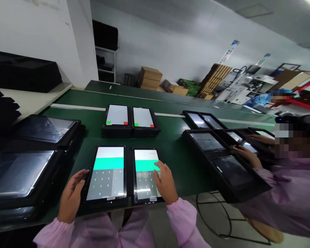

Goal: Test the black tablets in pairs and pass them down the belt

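Observation:
Two tablets lie side by side in a black tray (130, 179) in front of me, both with a calculator keypad and a bright green band on screen. My left hand (71, 194) rests by the outer edge of the left tablet (105, 175), its fingers stretched and thumb apart. Over the right tablet (143, 182) is my right hand (166, 179), fingers extended at the green band and thumb lower, by the keypad. Whether the fingertips touch the glass I cannot tell. Small writing shows on that tablet's white display strip.
Behind stands another tray (130, 132) with two lit tablets. Trays of dark-screened tablets (20, 172) lie at left. To the right, a co-worker's hand (248, 155) is over more tablet trays (217, 165). A stool (266, 230) stands below, and a green table (175, 137) carries everything.

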A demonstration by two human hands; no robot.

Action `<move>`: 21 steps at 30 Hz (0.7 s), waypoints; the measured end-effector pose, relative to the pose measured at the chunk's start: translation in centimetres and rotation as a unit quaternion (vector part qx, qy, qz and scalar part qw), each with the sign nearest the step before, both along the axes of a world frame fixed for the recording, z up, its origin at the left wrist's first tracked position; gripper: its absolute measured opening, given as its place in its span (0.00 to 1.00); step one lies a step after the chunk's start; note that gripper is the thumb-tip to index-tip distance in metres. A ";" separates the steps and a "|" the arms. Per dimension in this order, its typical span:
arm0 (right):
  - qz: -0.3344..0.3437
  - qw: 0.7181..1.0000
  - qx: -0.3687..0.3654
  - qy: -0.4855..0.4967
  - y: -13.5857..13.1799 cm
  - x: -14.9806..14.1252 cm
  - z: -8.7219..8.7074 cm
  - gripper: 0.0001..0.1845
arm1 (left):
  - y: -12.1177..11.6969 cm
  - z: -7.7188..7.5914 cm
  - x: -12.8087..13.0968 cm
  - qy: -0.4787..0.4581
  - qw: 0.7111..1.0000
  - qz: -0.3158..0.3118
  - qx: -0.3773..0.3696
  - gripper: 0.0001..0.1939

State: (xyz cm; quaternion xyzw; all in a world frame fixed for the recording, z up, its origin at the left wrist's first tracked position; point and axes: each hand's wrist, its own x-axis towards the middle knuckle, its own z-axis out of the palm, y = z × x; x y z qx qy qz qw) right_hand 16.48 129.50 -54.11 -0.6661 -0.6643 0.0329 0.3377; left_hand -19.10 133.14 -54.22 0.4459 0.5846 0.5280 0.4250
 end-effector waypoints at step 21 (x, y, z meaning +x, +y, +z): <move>-0.019 0.996 0.026 0.083 -0.3 -1.5 0.5 0.17 | -0.2 0.3 0.0 0.127 0.990 -0.036 0.046 0.28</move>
